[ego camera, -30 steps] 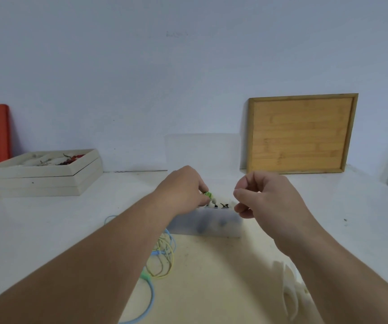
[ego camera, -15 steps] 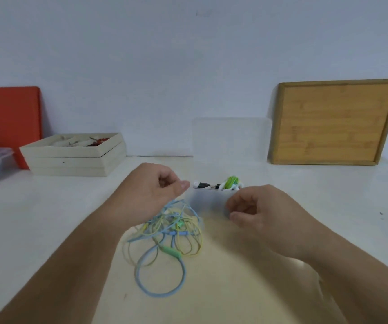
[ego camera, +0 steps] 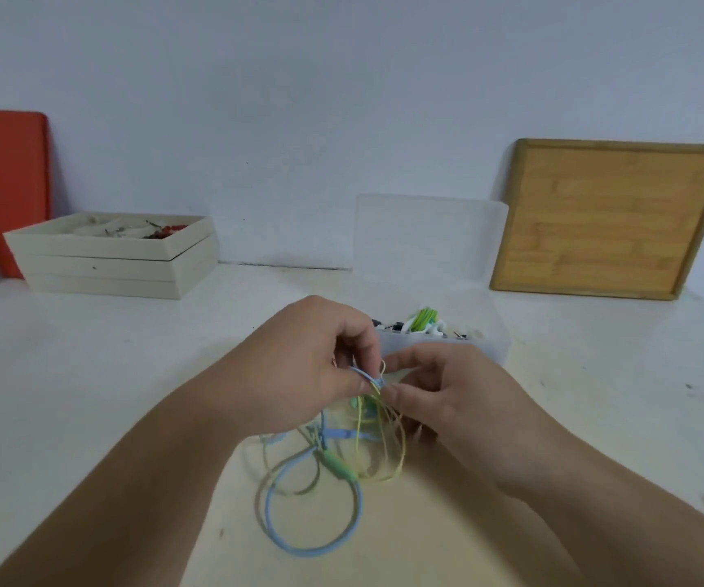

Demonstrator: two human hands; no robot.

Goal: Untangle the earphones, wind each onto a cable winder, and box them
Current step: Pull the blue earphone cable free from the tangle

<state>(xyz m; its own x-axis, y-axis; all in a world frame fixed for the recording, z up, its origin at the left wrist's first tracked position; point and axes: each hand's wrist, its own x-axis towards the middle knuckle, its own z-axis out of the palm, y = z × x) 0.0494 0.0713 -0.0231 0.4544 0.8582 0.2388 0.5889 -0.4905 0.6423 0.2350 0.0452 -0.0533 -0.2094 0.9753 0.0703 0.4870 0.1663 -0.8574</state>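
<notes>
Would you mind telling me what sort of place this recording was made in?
Probably an indoor sorting or hobby workbench: a white tabletop against a bare wall, stacked cream compartment trays holding small parts, and a translucent plastic storage box standing open.

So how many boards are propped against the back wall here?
2. A red board at the far left, partly cut off by the frame edge, and a wooden board at the right, next to the raised lid of the clear box. None appears hidden.

frosted see-through plastic box (ego camera: 443, 341), rubbery matte earphone cables (ego camera: 316, 514), grainy wood tray (ego camera: 609, 218), smooth slightly shiny white tabletop (ego camera: 87, 374)
</notes>
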